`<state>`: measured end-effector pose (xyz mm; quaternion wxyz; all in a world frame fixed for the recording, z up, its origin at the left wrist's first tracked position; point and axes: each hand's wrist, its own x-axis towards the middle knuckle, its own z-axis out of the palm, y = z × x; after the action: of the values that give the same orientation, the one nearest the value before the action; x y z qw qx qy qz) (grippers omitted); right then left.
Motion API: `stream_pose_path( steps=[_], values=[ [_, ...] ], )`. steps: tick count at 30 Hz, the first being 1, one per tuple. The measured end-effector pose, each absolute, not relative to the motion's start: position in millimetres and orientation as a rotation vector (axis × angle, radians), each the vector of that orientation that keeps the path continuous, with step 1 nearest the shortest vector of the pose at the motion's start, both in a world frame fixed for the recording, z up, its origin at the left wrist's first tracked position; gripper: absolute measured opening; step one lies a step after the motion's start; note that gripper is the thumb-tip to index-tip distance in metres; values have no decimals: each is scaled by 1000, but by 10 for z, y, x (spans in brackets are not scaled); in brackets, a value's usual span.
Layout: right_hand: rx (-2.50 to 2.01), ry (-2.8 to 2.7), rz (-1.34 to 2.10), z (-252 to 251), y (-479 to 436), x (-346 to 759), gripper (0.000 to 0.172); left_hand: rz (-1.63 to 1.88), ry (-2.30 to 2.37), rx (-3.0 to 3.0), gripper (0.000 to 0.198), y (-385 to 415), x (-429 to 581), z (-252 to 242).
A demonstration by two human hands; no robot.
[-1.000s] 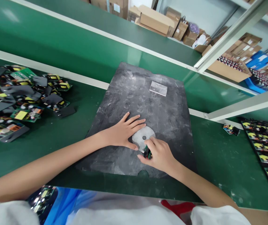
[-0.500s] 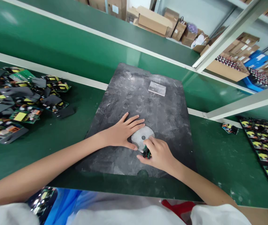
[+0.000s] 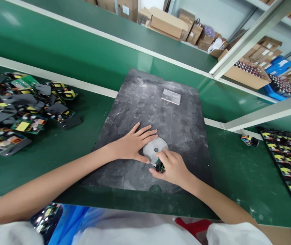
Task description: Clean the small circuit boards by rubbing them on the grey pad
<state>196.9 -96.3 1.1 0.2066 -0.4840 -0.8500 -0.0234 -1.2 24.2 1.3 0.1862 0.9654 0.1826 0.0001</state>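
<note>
A flat, dark-centred grey disc (image 3: 150,149) lies between the left hand (image 3: 133,144) and the right hand (image 3: 175,167), which pinches a small green-and-black board (image 3: 159,166).

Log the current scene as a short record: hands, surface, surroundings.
left hand: spread, palm down, at the pale disc
right hand: gripping small circuit board at disc's near edge
surface: dark mat on green bench
on mat, farther back: pale rectangular piece
bench left: jumbled board pile
bench right: lone board, boards in rows
</note>
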Motion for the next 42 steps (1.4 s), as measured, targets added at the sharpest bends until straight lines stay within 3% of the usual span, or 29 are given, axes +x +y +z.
stream_pose_path(
  steps=[42],
  values=[
    [-1226, -2311, -20, -28, -936, 2010, 28, 89, 489, 2731, 97, 236, -13, -37]
  ],
)
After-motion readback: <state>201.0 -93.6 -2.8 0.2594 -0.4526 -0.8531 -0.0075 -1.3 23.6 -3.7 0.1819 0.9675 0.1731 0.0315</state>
